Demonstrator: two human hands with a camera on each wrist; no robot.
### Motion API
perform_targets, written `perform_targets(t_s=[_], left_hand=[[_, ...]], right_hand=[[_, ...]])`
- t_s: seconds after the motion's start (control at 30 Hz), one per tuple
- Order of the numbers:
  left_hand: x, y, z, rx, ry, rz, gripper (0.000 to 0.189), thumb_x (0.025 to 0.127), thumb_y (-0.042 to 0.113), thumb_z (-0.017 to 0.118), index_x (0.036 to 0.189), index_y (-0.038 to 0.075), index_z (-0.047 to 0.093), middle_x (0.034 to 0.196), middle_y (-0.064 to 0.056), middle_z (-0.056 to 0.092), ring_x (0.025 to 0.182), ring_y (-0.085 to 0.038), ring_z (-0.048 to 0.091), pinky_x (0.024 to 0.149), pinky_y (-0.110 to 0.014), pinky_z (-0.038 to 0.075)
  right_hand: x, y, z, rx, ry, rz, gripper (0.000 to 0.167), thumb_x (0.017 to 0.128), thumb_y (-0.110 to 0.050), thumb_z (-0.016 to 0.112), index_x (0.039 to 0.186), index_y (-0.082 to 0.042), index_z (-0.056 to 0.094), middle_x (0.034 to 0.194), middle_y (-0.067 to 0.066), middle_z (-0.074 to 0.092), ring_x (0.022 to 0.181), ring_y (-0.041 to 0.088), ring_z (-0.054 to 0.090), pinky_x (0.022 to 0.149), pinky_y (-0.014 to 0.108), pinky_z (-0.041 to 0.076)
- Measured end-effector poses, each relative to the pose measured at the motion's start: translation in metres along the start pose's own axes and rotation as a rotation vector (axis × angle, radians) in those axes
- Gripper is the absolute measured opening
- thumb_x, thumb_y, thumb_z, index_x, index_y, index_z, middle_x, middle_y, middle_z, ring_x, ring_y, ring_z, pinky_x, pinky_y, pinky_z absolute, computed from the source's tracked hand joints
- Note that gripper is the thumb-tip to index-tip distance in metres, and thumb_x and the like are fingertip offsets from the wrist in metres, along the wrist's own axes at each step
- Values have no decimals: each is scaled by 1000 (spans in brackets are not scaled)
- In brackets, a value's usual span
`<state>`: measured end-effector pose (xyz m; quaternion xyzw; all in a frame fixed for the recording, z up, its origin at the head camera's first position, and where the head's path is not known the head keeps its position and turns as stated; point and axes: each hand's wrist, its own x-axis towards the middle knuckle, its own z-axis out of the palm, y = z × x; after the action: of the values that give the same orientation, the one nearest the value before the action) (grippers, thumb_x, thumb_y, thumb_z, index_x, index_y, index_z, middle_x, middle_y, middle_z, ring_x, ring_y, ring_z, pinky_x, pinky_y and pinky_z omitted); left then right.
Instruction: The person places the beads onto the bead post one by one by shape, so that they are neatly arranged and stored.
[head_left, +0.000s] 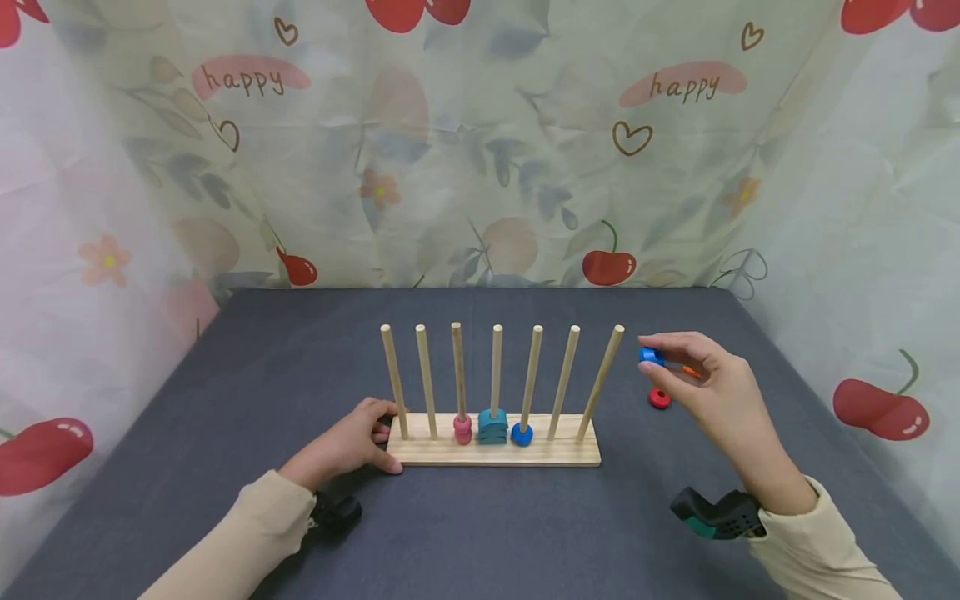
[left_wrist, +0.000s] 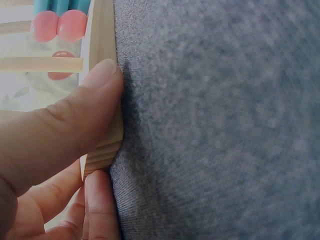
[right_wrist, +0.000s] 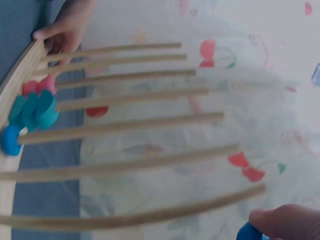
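Note:
My left hand point(head_left: 352, 437) grips the left end of a pale wooden base point(head_left: 495, 454), thumb on the front edge and fingers behind the end. Several upright wooden pegs point(head_left: 424, 375) stand in a row on it. Pink beads point(head_left: 462, 429) are stacked on the third peg from the left, teal scalloped pieces point(head_left: 492, 427) on the fourth, and a blue bead point(head_left: 522, 434) on the fifth. Just right of the last peg, near its top, my right hand point(head_left: 705, 375) pinches another blue bead point(head_left: 651, 356) between thumb and fingers. Something orange point(head_left: 692, 372) shows behind that hand, partly hidden.
A red ring-shaped bead point(head_left: 659, 398) lies on the dark grey cloth point(head_left: 495, 533) below the right hand. Patterned curtains point(head_left: 480, 167) close off the back and both sides of the table.

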<state>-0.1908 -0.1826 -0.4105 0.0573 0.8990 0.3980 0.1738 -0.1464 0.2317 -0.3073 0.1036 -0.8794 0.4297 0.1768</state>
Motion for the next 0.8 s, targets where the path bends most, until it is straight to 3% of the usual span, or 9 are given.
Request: perform_targets(t_s=[0.23,0.43,0.67,0.8], left_hand=[[-1,2,0,-14,-5,11,82,62,5,90,133,-2,49,126,-15,43,112,-28,52,94,-41,48],[0,2,0,-23,-8,9,80,63,5,90,132,0,50,126,-15,43,111,-28,51,93,-40,48],[1,1,0,-31,-4,9,79,63,6,90,132,3,52,126,-13,43,110,-27,51,93,-39,48],[2,0,1,-31,2,6,79,62,5,90,132,3,52,126,-13,43,110,-26,51,93,-40,48]], right_hand=[[0,-37,6,209,67,-161,32,85,2,70,117,-2,68,115,-4,61,102,3,61,87,13,48],[2,-61,14,354,63,-221,38,82,11,69,118,0,66,116,9,63,99,9,67,86,20,51],[8,-73,22,434,55,-302,39,81,13,69,118,4,65,116,9,60,102,10,66,88,22,51],[11,-76,28,405,54,-339,40,82,10,69,121,4,63,118,8,62,104,8,65,88,21,51]])
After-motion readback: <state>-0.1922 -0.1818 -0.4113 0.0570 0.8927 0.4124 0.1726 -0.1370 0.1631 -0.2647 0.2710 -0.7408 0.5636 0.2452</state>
